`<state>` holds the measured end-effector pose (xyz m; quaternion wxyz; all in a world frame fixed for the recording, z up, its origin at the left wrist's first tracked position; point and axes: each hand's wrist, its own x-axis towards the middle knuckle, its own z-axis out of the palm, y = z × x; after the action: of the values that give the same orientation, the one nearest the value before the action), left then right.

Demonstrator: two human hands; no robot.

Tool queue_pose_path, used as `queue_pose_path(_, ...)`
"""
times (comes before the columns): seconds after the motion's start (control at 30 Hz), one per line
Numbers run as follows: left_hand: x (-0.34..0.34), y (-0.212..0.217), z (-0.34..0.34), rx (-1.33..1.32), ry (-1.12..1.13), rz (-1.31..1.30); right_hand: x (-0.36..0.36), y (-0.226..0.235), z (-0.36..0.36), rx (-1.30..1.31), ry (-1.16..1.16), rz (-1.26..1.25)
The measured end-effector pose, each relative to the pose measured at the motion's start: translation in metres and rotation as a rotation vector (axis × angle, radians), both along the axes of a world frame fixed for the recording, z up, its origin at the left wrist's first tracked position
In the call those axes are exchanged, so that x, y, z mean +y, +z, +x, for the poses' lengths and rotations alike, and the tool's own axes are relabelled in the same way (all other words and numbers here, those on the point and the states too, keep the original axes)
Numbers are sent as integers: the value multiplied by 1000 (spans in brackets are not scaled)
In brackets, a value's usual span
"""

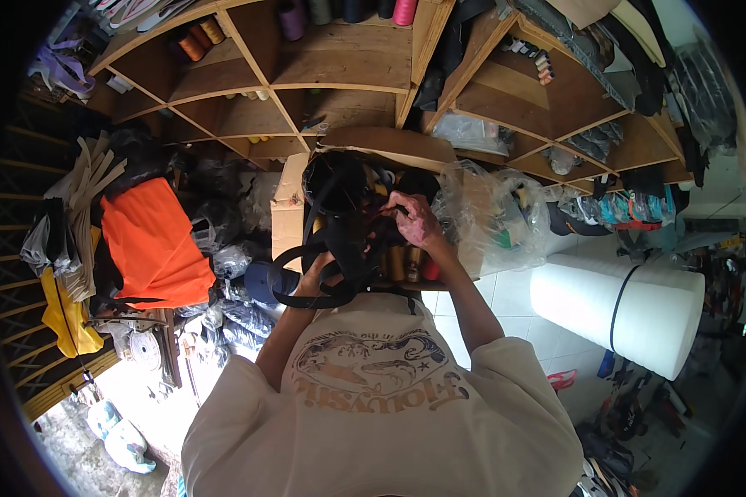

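I am bent over a bundle of black webbing straps (340,240) that loops down in front of my chest. My left hand (315,272) holds the lower loops of the straps from underneath. Higher up, my right hand (414,219) pinches a strap end at the top of the bundle. The straps hang over an open cardboard box (288,207) with rolls of yellow and dark material (396,263) standing inside it. A crumpled clear plastic bag (497,215) lies just right of my right hand.
Wooden shelves (340,58) with thread spools (201,40) fill the wall ahead. An orange cloth (153,244) lies on a pile at left. A big white roll (617,306) with a black band lies on the tiled floor at right. Bags and clutter line both sides.
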<state>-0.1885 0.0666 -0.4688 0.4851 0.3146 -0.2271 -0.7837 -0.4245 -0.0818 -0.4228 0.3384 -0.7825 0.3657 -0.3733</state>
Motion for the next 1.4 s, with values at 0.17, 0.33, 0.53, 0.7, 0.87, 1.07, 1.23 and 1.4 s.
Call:
queue_pose_path(0.17,7,1,1,-56,-2,-29,1,16,5,46,-4,128)
queue_pose_path(0.33,8,2,-2,-96,-9,-62,6,14,8,-33,-68,35)
queue_pose_path(0.53,2,3,-7,-145,-21,-115,13,1,11,-43,-156,202)
queue_pose_path(0.7,3,6,-8,-202,-29,-174,19,-7,16,260,-290,164)
queue_pose_path(0.87,4,6,-11,-266,-41,-247,24,-5,18,300,-339,202)
queue_pose_path(1.07,8,5,-12,-353,-52,-341,29,-1,23,291,-409,270)
queue_pose_path(1.23,7,6,-12,-425,-55,-441,33,1,24,219,-457,305)
queue_pose_path(1.4,-11,22,-20,-207,-36,-276,29,-24,11,169,-330,65)
